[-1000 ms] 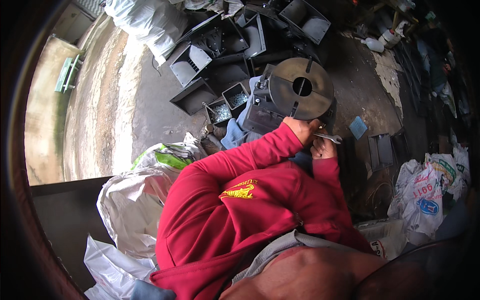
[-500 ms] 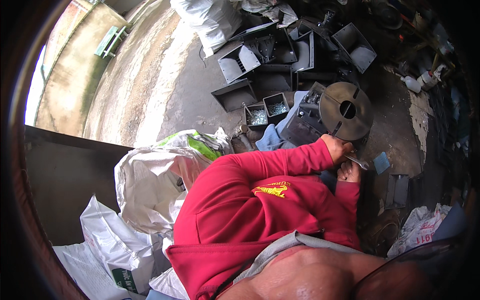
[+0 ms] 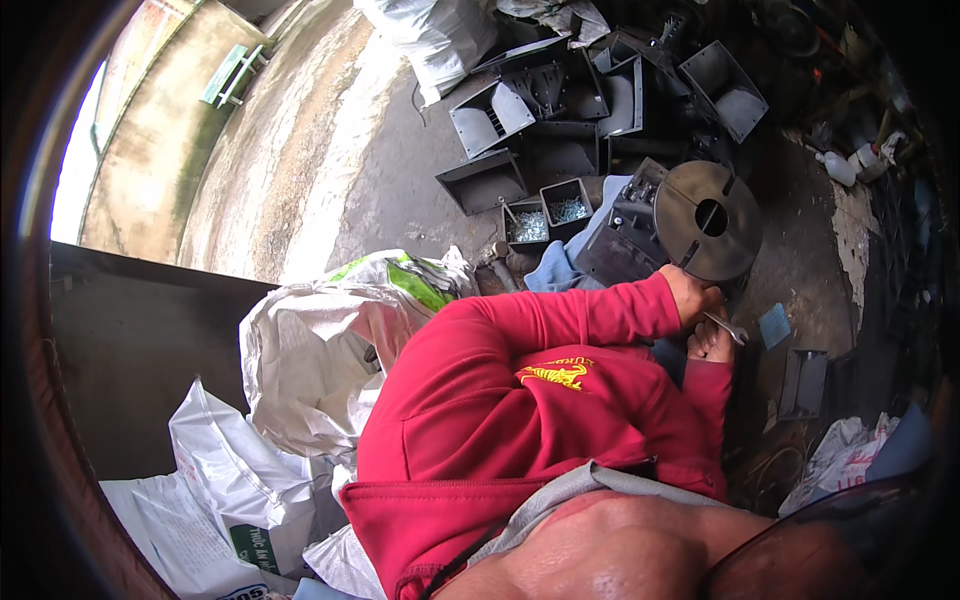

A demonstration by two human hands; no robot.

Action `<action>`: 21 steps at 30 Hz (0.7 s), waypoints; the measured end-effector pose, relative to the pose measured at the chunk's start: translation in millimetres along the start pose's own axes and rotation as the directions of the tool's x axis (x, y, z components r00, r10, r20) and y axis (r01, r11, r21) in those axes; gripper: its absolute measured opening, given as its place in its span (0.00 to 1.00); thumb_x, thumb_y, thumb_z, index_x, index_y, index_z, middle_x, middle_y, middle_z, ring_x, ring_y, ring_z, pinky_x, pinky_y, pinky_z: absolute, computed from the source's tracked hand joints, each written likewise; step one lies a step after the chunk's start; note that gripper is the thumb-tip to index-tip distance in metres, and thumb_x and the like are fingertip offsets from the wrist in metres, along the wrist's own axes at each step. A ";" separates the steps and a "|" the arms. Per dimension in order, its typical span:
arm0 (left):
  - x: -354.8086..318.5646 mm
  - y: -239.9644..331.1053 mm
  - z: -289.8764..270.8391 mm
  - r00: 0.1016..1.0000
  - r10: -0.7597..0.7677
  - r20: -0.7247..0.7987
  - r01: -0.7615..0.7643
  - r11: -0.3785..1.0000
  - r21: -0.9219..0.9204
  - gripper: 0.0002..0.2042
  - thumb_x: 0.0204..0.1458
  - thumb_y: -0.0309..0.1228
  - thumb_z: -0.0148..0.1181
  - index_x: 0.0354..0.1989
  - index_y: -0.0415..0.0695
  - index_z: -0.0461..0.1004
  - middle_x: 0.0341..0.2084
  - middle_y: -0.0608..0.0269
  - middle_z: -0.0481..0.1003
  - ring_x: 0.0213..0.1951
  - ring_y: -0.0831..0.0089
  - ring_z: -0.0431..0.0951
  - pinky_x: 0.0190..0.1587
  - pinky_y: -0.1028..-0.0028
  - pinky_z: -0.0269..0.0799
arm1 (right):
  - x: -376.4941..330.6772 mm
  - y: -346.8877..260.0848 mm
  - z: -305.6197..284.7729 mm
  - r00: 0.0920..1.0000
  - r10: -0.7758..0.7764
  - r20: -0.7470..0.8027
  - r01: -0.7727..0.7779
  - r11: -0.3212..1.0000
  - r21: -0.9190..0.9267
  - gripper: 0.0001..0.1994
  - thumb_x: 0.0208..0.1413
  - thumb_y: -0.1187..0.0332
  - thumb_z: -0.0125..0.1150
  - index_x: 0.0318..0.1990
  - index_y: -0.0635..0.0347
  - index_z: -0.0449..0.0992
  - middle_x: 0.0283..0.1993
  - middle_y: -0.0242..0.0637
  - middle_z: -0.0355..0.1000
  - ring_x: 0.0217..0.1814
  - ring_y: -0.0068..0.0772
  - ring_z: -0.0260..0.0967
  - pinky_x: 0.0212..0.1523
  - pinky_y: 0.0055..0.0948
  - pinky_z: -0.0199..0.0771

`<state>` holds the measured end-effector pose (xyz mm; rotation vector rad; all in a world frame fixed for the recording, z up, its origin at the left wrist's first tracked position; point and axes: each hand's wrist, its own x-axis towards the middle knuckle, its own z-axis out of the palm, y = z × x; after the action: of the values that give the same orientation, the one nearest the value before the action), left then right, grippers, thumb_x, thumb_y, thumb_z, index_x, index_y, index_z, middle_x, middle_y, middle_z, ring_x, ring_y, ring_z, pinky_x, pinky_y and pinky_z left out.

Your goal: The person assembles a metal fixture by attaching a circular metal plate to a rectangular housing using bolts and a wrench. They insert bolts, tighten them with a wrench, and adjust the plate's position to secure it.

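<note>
Grey floor (image 3: 410, 185) held hardware (image 3: 527, 227) close, presumably for reach, while left hand (image 3: 690, 296) and right hand (image 3: 708, 345) curled at a wrench (image 3: 727, 325), holder unclear.

Stained wall (image 3: 150, 150), seemingly concrete floor (image 3: 397, 185)

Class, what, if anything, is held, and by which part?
A wrench, by its shaft, open end sticking out; whether the left hand or right hand grips it is unclear.
</note>
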<state>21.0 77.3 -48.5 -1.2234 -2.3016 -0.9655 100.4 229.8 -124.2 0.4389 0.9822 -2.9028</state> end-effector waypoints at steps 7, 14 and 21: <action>2.6 1.0 -2.1 0.997 0.065 -0.048 -0.067 0.997 -0.049 0.09 0.38 0.35 0.61 0.30 0.49 0.78 0.26 0.64 0.74 0.32 0.61 0.76 0.34 0.64 0.72 | -3.1 2.8 1.4 0.999 -0.019 -0.037 0.021 0.998 0.051 0.16 0.59 0.56 0.53 0.50 0.52 0.70 0.16 0.17 0.49 0.13 0.11 0.46 0.11 0.14 0.48; -1.8 -3.1 11.4 0.997 0.073 -0.008 -0.073 0.997 0.021 0.09 0.37 0.35 0.61 0.30 0.50 0.78 0.24 0.65 0.73 0.32 0.62 0.75 0.34 0.63 0.72 | -3.2 3.2 1.1 0.997 -0.054 -0.058 0.052 0.998 -0.046 0.18 0.58 0.55 0.55 0.52 0.52 0.70 0.15 0.18 0.50 0.13 0.10 0.45 0.10 0.14 0.47; 2.1 5.3 -2.2 0.989 0.086 -0.123 -0.089 0.996 -0.019 0.10 0.37 0.34 0.61 0.29 0.47 0.78 0.24 0.65 0.73 0.32 0.62 0.76 0.35 0.63 0.72 | -3.9 -0.4 -8.3 0.999 -0.004 0.032 0.003 0.999 0.038 0.13 0.59 0.59 0.54 0.45 0.56 0.72 0.16 0.19 0.50 0.14 0.12 0.47 0.12 0.15 0.47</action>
<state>24.3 79.1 -43.6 -1.2290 -2.1298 -1.0108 106.2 234.9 -129.2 0.3913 0.9265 -2.9260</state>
